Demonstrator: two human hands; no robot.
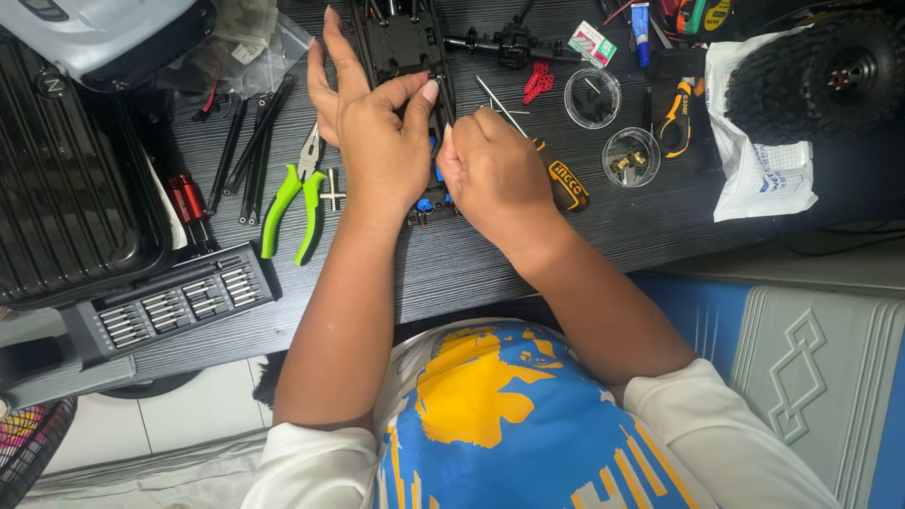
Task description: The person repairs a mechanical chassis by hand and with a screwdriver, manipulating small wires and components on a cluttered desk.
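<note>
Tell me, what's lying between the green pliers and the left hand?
A small silver cross-shaped tool lies on the table between the green pliers and the left hand, seen from the head camera.

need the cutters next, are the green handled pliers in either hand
No, the green-handled pliers lie on the dark table beside the left hand, and both it and the right hand are on the black chassis.

1 head camera looks steeply down (close range) onto the dark table (pixel 528 254).
</note>
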